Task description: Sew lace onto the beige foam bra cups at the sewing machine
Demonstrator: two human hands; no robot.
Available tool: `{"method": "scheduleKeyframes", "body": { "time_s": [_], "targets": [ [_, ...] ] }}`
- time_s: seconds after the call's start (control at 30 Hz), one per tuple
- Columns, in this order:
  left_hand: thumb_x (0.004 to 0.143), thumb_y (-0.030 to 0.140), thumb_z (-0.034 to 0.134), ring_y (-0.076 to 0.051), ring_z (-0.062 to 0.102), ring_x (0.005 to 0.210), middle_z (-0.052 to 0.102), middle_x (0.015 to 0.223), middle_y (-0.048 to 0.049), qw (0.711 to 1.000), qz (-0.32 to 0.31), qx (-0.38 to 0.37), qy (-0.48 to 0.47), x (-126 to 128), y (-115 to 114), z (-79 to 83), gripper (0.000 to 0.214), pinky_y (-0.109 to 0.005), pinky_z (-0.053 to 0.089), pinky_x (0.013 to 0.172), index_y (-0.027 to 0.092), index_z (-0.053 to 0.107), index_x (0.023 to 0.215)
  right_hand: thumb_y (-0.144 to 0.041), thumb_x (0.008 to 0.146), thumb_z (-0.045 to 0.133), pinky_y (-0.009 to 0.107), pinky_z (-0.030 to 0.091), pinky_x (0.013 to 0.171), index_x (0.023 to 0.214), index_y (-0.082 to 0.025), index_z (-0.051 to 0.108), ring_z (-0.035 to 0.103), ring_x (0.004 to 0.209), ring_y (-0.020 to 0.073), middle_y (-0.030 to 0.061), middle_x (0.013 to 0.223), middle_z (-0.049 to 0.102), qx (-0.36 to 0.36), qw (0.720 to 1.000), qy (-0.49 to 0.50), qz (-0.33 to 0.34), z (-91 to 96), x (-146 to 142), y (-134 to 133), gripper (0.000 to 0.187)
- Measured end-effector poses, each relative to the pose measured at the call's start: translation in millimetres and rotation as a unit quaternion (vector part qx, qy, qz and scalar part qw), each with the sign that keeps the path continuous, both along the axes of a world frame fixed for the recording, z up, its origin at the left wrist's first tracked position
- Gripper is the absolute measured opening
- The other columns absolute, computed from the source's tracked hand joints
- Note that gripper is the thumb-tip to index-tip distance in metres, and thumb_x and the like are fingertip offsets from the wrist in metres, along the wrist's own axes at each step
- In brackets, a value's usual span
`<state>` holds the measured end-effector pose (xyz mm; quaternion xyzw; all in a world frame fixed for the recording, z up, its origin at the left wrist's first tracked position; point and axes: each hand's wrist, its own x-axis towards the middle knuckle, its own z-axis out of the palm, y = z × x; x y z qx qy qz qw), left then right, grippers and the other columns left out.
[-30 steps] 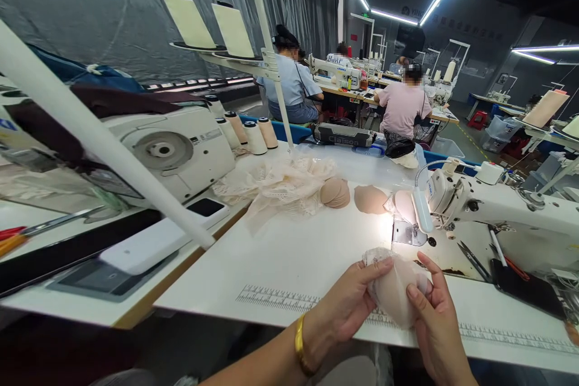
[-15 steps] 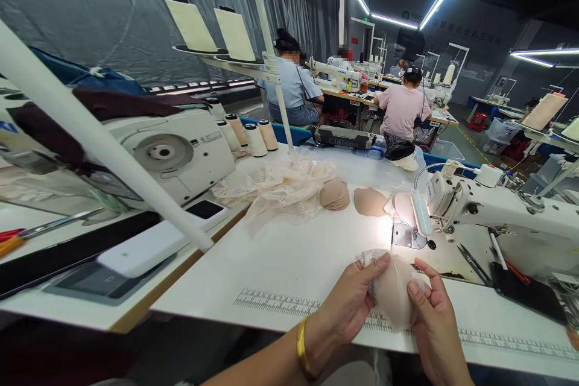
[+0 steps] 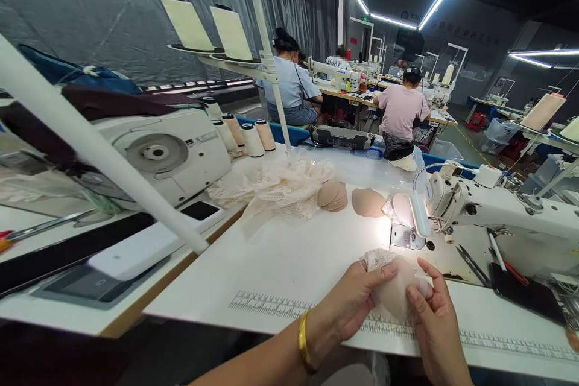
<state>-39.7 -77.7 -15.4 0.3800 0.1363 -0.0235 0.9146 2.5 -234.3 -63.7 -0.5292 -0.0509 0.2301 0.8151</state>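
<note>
Between my two hands is a beige bra cup (image 3: 396,292) with sheer, lace-edged fabric over it, held above the front of the white table. My left hand (image 3: 355,301) pinches its left side, thumb on top. On the right side, my right hand (image 3: 432,307) grips the edge between thumb and fingers, with the index finger raised. Just beyond lies the lit needle plate (image 3: 407,236) of a sewing machine (image 3: 488,199). Another cup piece (image 3: 402,208) rests behind the needle area. Left of it are a single beige piece (image 3: 368,202) and a fanned stack of beige pieces (image 3: 332,196).
Crumpled lace fabric (image 3: 280,184) lies at the table's back left. Scissors-like tweezers (image 3: 473,264) and a black phone-like object (image 3: 527,292) lie at right. A slanted white pole (image 3: 99,145) crosses the left, before another machine (image 3: 167,154). Co-workers (image 3: 400,105) sit farther back.
The cup has tilted slightly in my hands, and its lace edge shows more at the left. My left hand has shifted a little to the right. The camera view has moved slightly.
</note>
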Motion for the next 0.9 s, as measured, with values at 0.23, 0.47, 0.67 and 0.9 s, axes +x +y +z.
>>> {"method": "scheduleKeyframes", "body": {
  "time_s": [0.23, 0.47, 0.67, 0.9],
  "targets": [
    [0.068, 0.034, 0.095, -0.025, 0.070, 0.088, 0.078, 0.097, -0.0134, 0.999, 0.016, -0.035, 0.013, 3, 9, -1.0, 0.042, -0.033, 0.057, 0.082, 0.011, 0.078, 0.099, -0.054, 0.072, 0.089, 0.034, 0.054, 0.085, 0.149, -0.029, 0.043, 0.071, 0.090, 0.0238, 0.0028, 0.098, 0.076, -0.097, 0.993, -0.062, 0.011, 5.9, -6, -8, 0.093],
    [0.077, 0.037, 0.088, -0.024, 0.070, 0.085, 0.077, 0.098, -0.0112, 0.995, -0.018, -0.085, 0.041, 5, 6, 1.5, 0.033, -0.036, 0.057, 0.082, 0.014, 0.078, 0.098, -0.054, 0.074, 0.087, 0.034, 0.056, 0.081, 0.153, -0.028, 0.041, 0.071, 0.087, 0.0242, 0.0028, 0.095, 0.075, -0.131, 0.986, -0.096, -0.029, 9.7, -8, -7, 0.096],
    [0.068, 0.025, 0.093, -0.021, 0.069, 0.081, 0.076, 0.091, -0.0094, 0.996, -0.026, -0.087, 0.010, 8, 1, 1.0, 0.033, -0.031, 0.053, 0.083, 0.012, 0.078, 0.095, -0.045, 0.073, 0.090, 0.035, 0.058, 0.088, 0.145, -0.030, 0.051, 0.071, 0.096, 0.0230, 0.0055, 0.115, 0.074, -0.129, 0.981, -0.119, -0.078, 11.7, -11, -4, 0.083],
    [0.071, 0.026, 0.089, -0.022, 0.068, 0.084, 0.076, 0.092, -0.0096, 0.996, -0.023, -0.089, -0.002, 8, 4, 4.0, 0.026, -0.032, 0.053, 0.085, 0.012, 0.079, 0.090, -0.042, 0.074, 0.090, 0.030, 0.056, 0.073, 0.147, -0.029, 0.051, 0.068, 0.078, 0.0199, 0.0006, 0.092, 0.073, -0.135, 0.981, -0.125, -0.065, 8.1, -10, -8, 0.083]
  ]
}}
